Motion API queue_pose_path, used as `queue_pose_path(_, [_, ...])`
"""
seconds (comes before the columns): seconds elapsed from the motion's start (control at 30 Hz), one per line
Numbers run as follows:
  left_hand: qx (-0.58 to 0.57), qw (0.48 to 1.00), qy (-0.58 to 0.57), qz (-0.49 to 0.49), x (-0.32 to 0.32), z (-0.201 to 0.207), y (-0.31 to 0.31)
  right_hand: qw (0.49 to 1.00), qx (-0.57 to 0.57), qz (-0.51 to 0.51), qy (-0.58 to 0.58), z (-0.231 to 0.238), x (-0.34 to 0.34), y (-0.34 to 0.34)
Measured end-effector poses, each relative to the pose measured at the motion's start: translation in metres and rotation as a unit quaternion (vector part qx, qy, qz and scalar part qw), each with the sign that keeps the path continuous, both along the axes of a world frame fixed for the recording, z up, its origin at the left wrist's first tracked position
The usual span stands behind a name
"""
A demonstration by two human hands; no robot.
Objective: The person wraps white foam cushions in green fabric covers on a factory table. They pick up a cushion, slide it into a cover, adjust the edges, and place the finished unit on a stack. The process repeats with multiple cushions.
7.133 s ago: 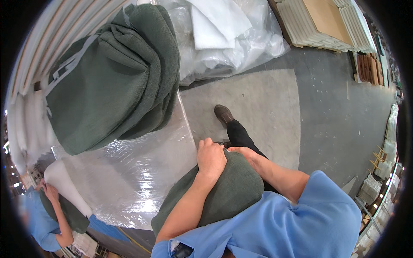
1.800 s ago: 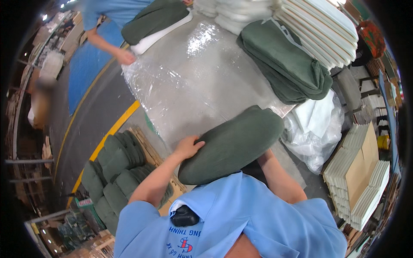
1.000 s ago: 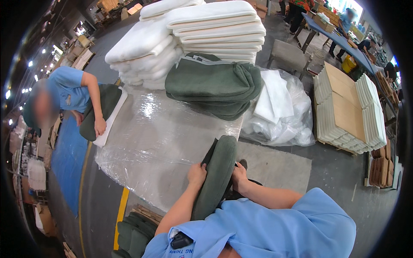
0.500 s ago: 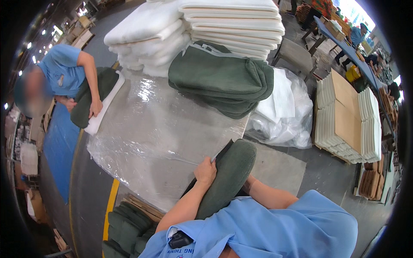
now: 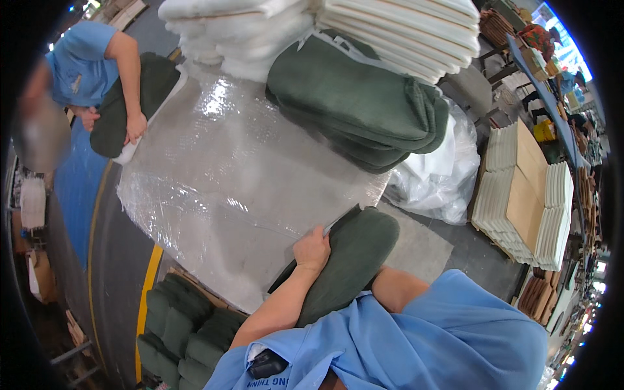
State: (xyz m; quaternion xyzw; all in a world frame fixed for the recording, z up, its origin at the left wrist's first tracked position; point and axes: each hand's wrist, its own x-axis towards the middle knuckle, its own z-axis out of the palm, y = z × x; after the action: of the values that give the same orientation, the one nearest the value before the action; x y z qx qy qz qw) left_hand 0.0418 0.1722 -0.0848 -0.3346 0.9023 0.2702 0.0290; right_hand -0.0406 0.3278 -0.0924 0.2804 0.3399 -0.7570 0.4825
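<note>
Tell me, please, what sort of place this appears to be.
Probably a soft-goods factory floor: an elongated dark green fabric piece is handled at a plastic-covered grey work surface, with stacked white padding slabs beyond, and a yellow line marks the dark grey floor.

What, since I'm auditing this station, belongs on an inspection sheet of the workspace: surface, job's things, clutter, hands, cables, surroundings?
Surface: table, covered with glossy clear film.
Job's things: dark green cushion by the near edge; pile of dark green pieces farther off, by stacked white padding.
Clutter: crumpled clear plastic with white sheets, past the table's right edge.
Hands: left hand grips the cushion's left edge; right hand hidden.
Cables: nothing seen; far background too small to tell.
Surroundings: co-worker at left handling another green piece; yellow floor line; stacked pale panels at right.
</note>
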Motion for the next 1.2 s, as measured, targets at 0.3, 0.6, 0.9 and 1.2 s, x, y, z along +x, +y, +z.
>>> queue_pose_path(0.3, [-0.010,1.000,-0.012,0.009,-0.002,0.005,-0.002,0.999,-0.031,0.001,0.030,0.008,-0.020,-0.001])
queue_pose_path(0.6, [-0.040,0.999,-0.031,-0.005,-0.003,0.003,-0.002,1.000,-0.020,0.007,0.005,-0.006,-0.027,-0.010])
queue_pose_path(0.9, [-0.011,1.000,-0.003,-0.018,0.009,0.010,-0.001,0.999,-0.027,-0.015,-0.015,0.005,-0.009,-0.001])
queue_pose_path(1.2, [0.063,0.993,-0.055,-0.081,0.086,0.033,0.012,0.994,0.003,-0.106,-0.002,0.018,0.093,0.025])
